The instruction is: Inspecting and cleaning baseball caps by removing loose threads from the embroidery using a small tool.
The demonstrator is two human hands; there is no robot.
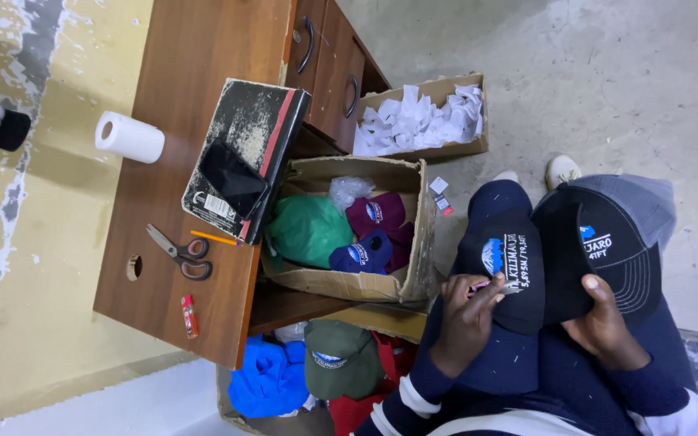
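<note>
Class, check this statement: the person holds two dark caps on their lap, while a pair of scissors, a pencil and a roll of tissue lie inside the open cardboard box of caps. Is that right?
Not quite. The scissors, pencil and tissue roll lie on the wooden desk, not inside the cardboard box, as the head view shows. The left hand and right hand do hold two dark caps on the lap.

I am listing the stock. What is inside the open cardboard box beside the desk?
The cardboard box holds a green cap, maroon caps, a blue cap and a clear plastic bag. Anything beneath them is covered.
</note>
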